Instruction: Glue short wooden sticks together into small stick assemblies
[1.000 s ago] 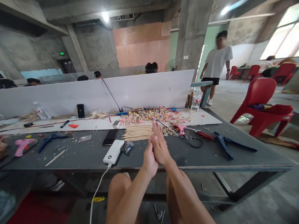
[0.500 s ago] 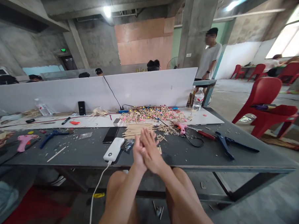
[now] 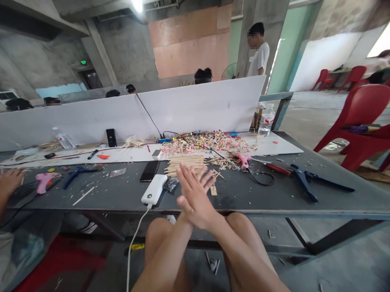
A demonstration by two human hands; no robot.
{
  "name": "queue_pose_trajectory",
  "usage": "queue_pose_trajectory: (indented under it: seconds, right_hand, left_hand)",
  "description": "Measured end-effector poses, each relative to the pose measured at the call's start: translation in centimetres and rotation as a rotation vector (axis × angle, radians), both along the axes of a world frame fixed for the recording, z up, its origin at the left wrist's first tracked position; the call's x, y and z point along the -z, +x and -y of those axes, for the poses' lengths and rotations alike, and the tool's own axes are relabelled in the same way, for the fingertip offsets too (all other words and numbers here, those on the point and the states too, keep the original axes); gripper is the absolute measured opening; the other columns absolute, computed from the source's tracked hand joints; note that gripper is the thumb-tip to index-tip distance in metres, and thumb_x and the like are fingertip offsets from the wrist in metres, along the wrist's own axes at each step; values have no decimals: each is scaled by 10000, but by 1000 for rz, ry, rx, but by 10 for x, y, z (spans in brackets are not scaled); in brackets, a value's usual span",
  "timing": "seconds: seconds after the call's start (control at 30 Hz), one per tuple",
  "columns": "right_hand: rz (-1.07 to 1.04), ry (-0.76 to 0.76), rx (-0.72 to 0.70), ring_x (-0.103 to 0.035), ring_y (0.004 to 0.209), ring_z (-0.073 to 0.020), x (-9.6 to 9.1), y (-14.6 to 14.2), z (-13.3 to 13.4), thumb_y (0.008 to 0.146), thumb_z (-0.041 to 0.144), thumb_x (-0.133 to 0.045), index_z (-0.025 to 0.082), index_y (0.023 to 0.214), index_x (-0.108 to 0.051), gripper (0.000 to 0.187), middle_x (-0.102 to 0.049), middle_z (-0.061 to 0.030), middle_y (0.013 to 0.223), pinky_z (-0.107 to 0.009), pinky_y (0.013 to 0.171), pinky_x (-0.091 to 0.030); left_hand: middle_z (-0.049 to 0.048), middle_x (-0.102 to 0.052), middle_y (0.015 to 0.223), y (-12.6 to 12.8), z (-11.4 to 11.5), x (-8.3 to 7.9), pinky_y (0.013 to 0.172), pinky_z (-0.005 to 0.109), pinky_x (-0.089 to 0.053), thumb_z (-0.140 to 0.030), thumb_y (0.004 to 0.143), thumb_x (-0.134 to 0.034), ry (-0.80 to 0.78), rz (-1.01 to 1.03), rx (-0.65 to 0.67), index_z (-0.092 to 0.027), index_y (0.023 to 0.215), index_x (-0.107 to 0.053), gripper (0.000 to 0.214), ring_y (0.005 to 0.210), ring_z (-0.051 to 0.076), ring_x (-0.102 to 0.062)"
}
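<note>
- Row of pale sticks: laid side by side on the grey bench at the centre of the frame, just beyond the hands.
- Right hand: laid palm-down across the other, fingers straight, spread and released.
- Left hand: mostly hidden underneath, the two touching; its visible fingers stretch out straight and loose, right of the other's.
- Heap of sticks with coloured tips: behind the row, on the white board.
- White power bank: left of the hands, a white cable running to the lower edge; black phone just behind it.
- Pink glue gun, red-handled tool and blue cutter: right of centre.
- Another person's hand: left edge, near a second pink glue gun.
- White partition: across the back; a person in a white shirt stands beyond, upper right.
</note>
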State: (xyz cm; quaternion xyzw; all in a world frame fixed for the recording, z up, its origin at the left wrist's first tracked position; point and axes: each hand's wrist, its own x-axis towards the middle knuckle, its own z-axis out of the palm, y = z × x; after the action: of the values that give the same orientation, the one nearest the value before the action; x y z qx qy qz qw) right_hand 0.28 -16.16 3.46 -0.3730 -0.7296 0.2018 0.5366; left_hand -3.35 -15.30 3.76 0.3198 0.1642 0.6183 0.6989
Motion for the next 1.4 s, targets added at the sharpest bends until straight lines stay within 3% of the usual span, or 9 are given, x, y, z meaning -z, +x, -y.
queue_pose_trajectory:
  seconds: [0.13,0.27,0.4,0.57,0.67,0.87,0.97,1.13,1.4]
  right_hand:
    - [-285,-151,69,-225,1539,-292,-4,16,-8,972,709,-267,319,1584,-346,729,-385,-19,1614,-540,1222,-226]
    - [-505,-228,12,-524,1366,-301,-13,37,-25,956,749,-147,282,1491,-502,794,-630,-104,1400,-523,1097,-427]
    - [-877,-270,-46,-644,1212,-291,-18,43,-28,938,714,-381,218,1303,-658,675,-714,-139,1244,-466,1015,-500]
    - [-422,-218,174,-699,903,-255,-13,67,-19,810,463,-726,196,1047,-785,362,-758,-108,1018,-366,775,-549]
    - [-62,-206,120,-665,767,-205,-10,78,-18,759,305,-754,222,964,-820,231,-759,-74,956,-326,714,-516]
    - [-213,-184,105,-661,761,-205,0,82,-32,801,372,-716,200,849,-770,187,-750,-59,849,-315,701,-507]
    - [-487,-202,178,-615,627,-176,8,92,-40,880,534,-625,188,773,-690,368,-695,-46,712,-292,586,-485]
    - [-746,-235,325,-624,607,-171,18,112,-47,716,557,-784,174,891,-703,429,-698,-47,786,-294,539,-493]
    - [-842,-255,413,-612,559,-167,26,117,-52,764,671,-680,161,809,-677,512,-690,-56,721,-291,503,-493]
  left_hand:
    - [205,-650,1294,19,6,3,1107,573,-434,-586,932,-475,-209,113,240,-145,1370,-541,625,1277,382,-591]
    - [190,-688,1206,24,-4,5,1009,460,-546,-481,971,-408,-350,230,170,-112,1165,-645,479,1192,314,-655]
    - [179,-695,1154,23,-20,5,907,301,-586,-427,990,-389,-389,233,103,-123,1037,-663,412,1138,238,-679]
    - [195,-701,1122,22,-30,-2,912,368,-584,-498,993,-344,-378,202,133,-127,1029,-647,480,1103,268,-690]
    - [194,-678,1235,18,-34,-6,912,454,-577,-647,945,-363,-320,117,164,-152,1213,-603,612,1149,318,-668]
    - [176,-684,1244,14,-50,0,833,416,-584,-717,945,-264,-201,-17,111,-186,1331,-516,704,1057,276,-704]
    - [152,-722,1135,13,-73,7,783,344,-571,-612,982,-330,-59,-311,-48,-166,1288,-550,584,920,228,-725]
    - [115,-755,976,10,-112,25,818,309,-525,-308,964,-474,269,-1478,-185,-159,989,-701,273,898,224,-715]
    - [157,-721,1182,25,-137,53,988,356,-459,-122,795,-657,391,-1686,-161,-149,1179,-684,386,1130,284,-648]
